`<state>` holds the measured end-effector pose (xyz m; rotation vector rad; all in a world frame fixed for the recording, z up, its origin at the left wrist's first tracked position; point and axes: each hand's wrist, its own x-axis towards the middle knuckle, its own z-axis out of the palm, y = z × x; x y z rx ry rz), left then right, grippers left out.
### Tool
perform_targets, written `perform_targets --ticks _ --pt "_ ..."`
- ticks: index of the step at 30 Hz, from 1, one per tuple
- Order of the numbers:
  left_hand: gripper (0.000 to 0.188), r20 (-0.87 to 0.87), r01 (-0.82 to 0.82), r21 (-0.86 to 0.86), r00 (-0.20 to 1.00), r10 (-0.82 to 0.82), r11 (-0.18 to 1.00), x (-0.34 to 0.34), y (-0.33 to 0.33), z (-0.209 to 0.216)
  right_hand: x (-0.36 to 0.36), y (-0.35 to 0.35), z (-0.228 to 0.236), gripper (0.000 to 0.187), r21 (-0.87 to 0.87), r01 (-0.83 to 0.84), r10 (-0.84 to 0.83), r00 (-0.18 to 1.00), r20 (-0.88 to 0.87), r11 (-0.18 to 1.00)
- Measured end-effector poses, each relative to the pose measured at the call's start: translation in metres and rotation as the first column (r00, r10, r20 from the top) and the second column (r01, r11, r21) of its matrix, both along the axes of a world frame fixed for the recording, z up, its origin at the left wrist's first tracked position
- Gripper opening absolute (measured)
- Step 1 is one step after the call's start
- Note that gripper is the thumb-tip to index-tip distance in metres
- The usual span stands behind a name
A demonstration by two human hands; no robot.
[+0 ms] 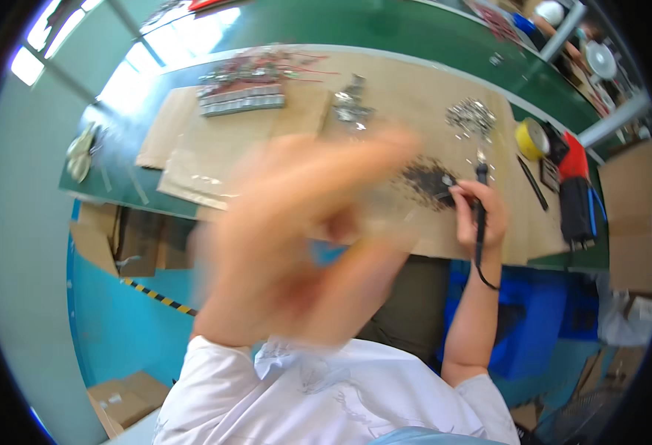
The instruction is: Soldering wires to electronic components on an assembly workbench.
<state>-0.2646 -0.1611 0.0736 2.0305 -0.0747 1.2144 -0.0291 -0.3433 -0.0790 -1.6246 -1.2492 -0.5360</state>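
My left hand is raised close to the camera and badly smeared by motion. It hides the middle of the bench, and whether it holds anything does not show. Lower right of centre, my right hand closes around a black soldering iron, whose metal tip points away from me and whose cord hangs by the wrist. Its thumb and forefinger come together by a small shiny piece, over a dark scorched patch on the brown board. Beyond the iron's tip lies a heap of small silver metal parts.
Grey rectangular parts with red wires stand in a row on cardboard at the back left. Silver pieces lie mid-bench. To the right are a yellow roll, a black pen-like tool and a red-and-black tool. Another person works far right.
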Motion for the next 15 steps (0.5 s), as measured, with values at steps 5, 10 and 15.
perform_targets --ticks 5,10,15 --pt "0.035 -0.22 -0.077 -0.003 0.973 0.074 0.997 0.061 -0.03 -0.109 -0.018 0.008 0.0 0.026 0.04 -0.097 0.1 0.992 -0.076 0.994" --pt "0.033 -0.598 0.176 0.102 0.797 -0.081 0.979 0.077 -0.037 -0.124 -0.031 0.017 0.001 0.022 0.095 -0.138 0.143 0.989 -0.041 0.986" --pt "0.028 -0.506 0.215 -0.007 0.842 -0.189 0.977 0.079 -0.013 -0.138 -0.034 0.019 0.005 0.024 0.049 -0.172 0.174 0.984 -0.044 0.984"
